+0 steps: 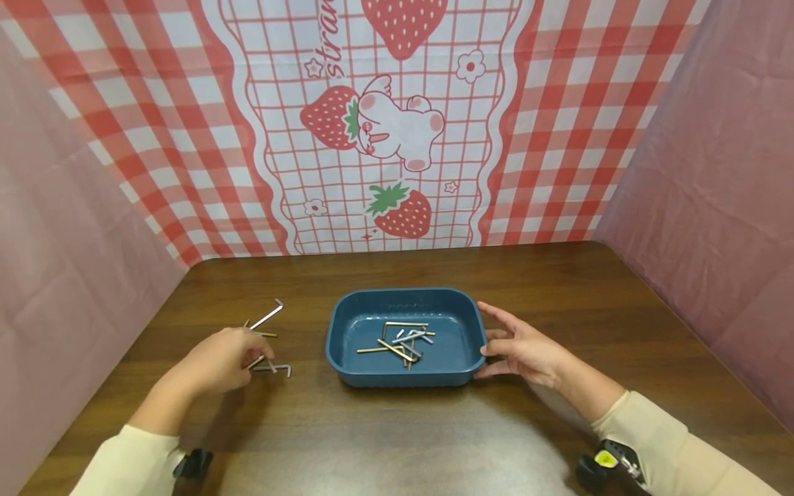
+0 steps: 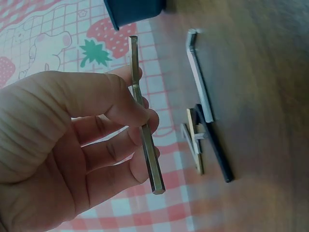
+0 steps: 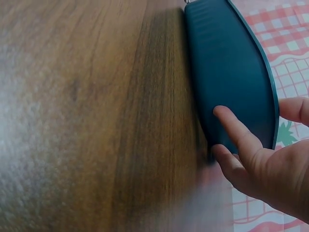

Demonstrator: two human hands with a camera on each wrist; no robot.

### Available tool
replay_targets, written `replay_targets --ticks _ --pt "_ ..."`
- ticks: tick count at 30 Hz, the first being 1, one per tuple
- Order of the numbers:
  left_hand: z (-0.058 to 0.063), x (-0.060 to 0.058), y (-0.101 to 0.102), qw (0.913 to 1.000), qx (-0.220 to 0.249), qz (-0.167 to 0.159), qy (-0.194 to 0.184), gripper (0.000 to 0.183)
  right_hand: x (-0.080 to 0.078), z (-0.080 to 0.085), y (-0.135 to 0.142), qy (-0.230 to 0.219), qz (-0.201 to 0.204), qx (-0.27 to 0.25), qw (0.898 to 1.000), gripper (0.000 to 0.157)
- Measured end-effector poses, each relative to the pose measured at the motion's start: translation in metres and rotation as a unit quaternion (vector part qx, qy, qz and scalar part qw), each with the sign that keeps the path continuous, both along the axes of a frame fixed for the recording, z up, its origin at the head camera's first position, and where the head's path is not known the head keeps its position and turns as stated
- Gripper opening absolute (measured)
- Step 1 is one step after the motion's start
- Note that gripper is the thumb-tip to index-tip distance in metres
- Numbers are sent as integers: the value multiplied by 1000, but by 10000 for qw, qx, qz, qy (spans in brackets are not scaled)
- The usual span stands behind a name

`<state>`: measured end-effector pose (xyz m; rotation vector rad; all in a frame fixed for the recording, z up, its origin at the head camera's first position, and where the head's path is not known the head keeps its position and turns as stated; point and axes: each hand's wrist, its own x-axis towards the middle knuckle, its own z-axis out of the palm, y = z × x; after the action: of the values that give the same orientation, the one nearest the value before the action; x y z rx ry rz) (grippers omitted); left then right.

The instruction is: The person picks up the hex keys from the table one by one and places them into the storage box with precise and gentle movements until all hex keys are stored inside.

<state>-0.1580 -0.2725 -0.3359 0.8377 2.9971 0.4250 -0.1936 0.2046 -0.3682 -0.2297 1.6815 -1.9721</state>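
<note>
Between the thumb and fingers of my left hand (image 1: 220, 362) is a brass-coloured hex key (image 2: 149, 145), pinched and lifted off the table. Near that hand lie loose hex keys: a silver hex key (image 2: 199, 82), a black hex key (image 2: 217, 150) and a small brass-coloured one (image 2: 191, 125) crossed with others. My right hand (image 1: 527, 351) touches the right end of a blue tray (image 1: 403, 379), its fingers spread along the outer wall (image 3: 227, 67) and rim. Inside the tray, several brass-coloured and silver hex keys lie in a loose pile, including a brass one (image 1: 406, 324).
The tray stands on a brown wooden table (image 1: 347, 434), right of the loose keys. A red checked cloth (image 1: 571, 138) with strawberries hangs behind the table. Pinkish cloth walls (image 1: 713, 207) rise at both sides.
</note>
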Motion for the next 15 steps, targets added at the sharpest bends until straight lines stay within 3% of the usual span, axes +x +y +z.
replay_targets --ticks 6,15 --pt "7 -4 8 9997 166 -139 76 37 0 0 1 -31 31 -39 10000 89" --pt "19 -13 27 9968 484 -629 6 35 -1 1 2 -109 134 -96 9998 90"
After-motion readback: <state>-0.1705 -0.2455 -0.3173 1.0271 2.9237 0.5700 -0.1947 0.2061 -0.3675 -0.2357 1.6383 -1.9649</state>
